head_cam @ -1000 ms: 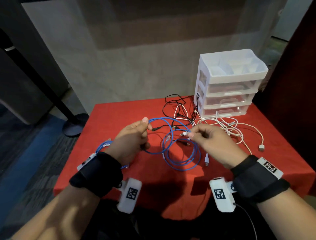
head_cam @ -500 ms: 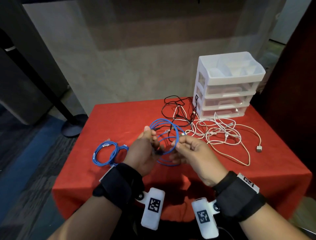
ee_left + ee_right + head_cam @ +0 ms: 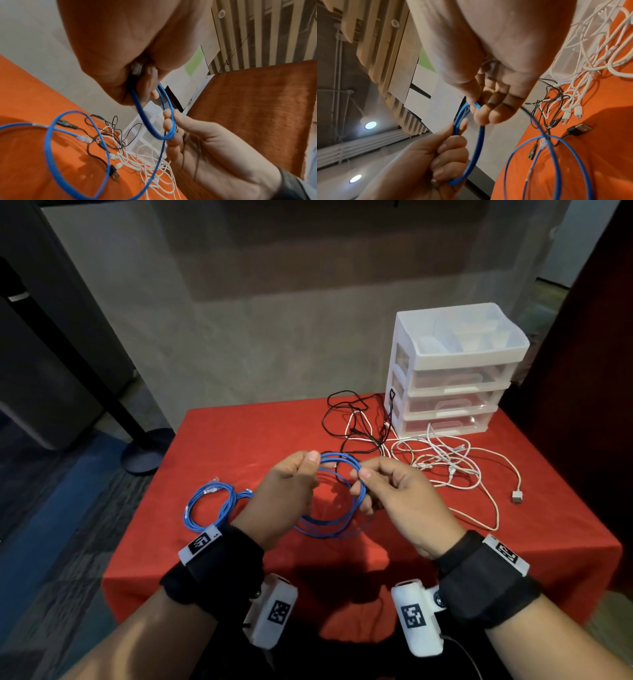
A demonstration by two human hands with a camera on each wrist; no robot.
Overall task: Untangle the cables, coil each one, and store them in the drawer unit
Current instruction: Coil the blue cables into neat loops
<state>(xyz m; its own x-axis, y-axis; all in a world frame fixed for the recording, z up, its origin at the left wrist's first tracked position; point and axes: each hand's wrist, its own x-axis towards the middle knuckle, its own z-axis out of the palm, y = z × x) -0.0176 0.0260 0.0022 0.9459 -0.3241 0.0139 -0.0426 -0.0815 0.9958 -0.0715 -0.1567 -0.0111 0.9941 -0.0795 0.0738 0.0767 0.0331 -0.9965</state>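
Note:
Both hands hold one blue cable (image 3: 337,498) in loops above the red table (image 3: 239,440). My left hand (image 3: 291,484) grips the loops' left side (image 3: 455,129) in its curled fingers. My right hand (image 3: 387,491) pinches the right side (image 3: 169,134) between thumb and fingers. Lower loops (image 3: 556,162) hang down toward the cloth. A second blue cable (image 3: 209,505) lies coiled at the left. A tangle of white cables (image 3: 445,463) and a black cable (image 3: 352,419) lie before the white drawer unit (image 3: 452,371), whose drawers are closed.
A white plug end (image 3: 516,496) of a long white cable lies near the table's right edge. A black USB plug (image 3: 114,173) lies on the cloth under the loops. A black stand base (image 3: 144,450) sits on the floor left of the table.
The hands came together, then drew slightly apart, and the blue cable went from a wide spread into tighter loops held between them. The head view shifted, bringing the coiled blue cable into sight.

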